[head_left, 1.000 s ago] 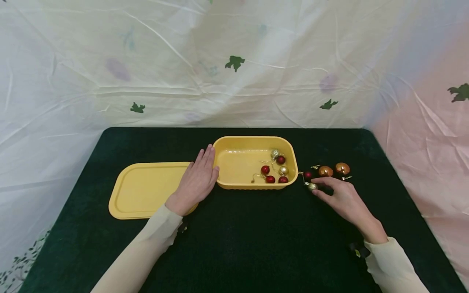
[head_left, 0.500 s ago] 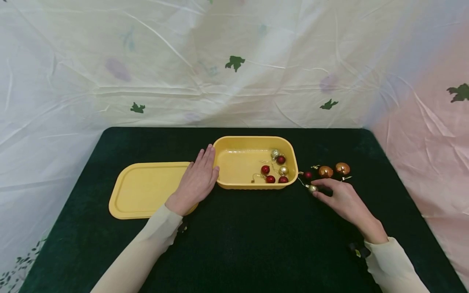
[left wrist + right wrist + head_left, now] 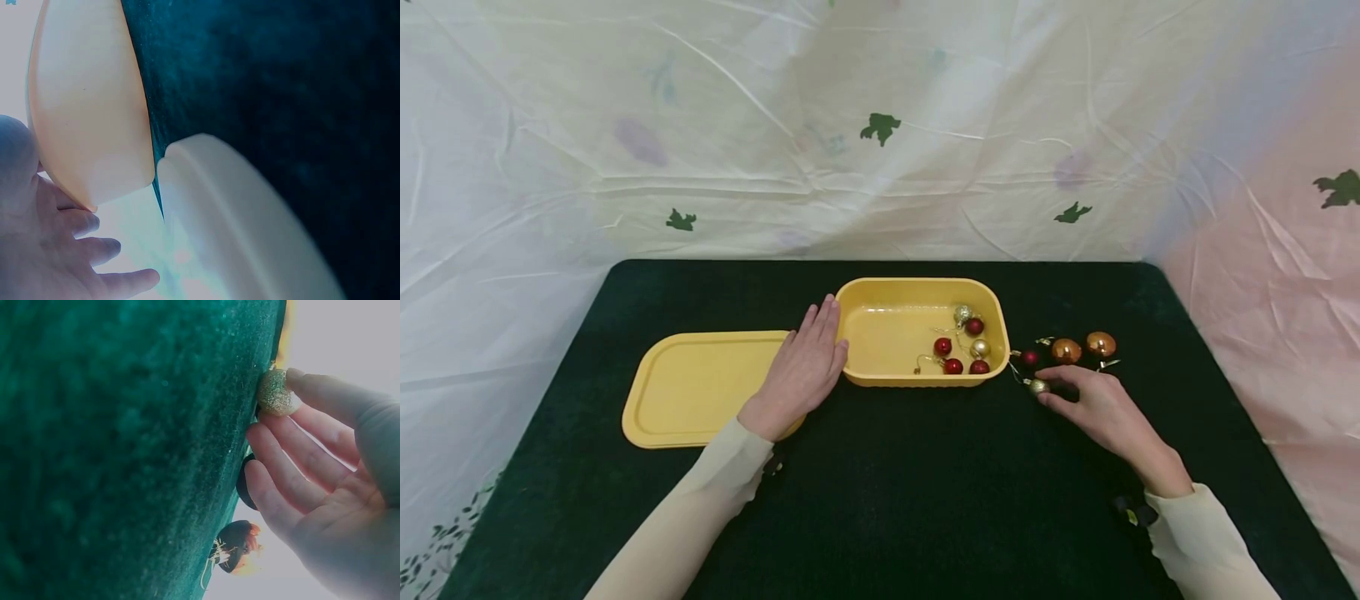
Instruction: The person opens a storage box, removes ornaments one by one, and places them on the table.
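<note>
My right hand (image 3: pixel 1097 408) pinches a small glittery gold bauble (image 3: pixel 1038 387) between thumb and fingertips, just right of the yellow box (image 3: pixel 887 381). In the right wrist view, the thumb presses one side of the gold bauble (image 3: pixel 274 394), low against the green cloth. Fingers straight, my left hand (image 3: pixel 801 367) rests against the box's left wall. Several red and gold baubles, including a red bauble (image 3: pixel 952 367), lie in the box's right half. The yellow lid (image 3: pixel 692 392) lies flat to the left, partly hidden under the left hand and wrist.
A dark red bauble (image 3: pixel 1028 358) lies by the box's right end. Beyond the right hand sit two larger orange-copper baubles, one copper bauble (image 3: pixel 1101 343) farther right. Dark green cloth (image 3: pixel 910 483) covers the table, with a pale patterned sheet (image 3: pixel 737 125) hanging behind it.
The pinched gold bauble has shifted very slightly toward the near edge, and its hanging string now lies differently. The left hand, box and lid have not moved.
</note>
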`<act>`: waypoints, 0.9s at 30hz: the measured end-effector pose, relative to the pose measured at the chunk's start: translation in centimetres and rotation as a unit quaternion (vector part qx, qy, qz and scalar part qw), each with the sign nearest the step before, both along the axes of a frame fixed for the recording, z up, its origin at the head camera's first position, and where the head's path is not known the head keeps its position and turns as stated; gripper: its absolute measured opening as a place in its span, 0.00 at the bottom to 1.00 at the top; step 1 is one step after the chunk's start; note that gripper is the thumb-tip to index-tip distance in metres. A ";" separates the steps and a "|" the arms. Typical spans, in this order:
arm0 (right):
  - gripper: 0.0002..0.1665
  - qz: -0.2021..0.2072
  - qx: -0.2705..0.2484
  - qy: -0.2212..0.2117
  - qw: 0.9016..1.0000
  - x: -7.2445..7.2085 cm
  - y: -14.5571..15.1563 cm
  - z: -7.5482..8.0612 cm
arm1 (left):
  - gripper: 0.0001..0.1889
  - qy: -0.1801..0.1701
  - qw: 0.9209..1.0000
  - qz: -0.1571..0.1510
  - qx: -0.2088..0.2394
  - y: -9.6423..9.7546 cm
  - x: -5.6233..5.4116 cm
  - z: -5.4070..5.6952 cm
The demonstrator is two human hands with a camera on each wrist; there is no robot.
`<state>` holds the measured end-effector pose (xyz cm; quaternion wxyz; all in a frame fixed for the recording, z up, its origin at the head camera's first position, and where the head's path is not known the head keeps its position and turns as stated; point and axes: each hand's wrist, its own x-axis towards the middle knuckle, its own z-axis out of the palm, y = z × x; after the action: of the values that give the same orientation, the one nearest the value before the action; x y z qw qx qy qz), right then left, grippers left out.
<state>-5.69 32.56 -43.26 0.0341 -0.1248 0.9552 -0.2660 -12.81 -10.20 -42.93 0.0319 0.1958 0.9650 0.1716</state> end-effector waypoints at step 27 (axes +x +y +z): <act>0.19 0.000 -0.056 0.204 0.977 -0.3 -6.2 4.0 | 0.36 -0.009 1.000 0.001 -0.001 0.0 0.0 0.1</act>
<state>-5.94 26.40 -39.27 -0.1686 -0.1782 0.9256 -0.2881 -12.86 -10.21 -42.86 0.0409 0.1931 0.9651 0.1720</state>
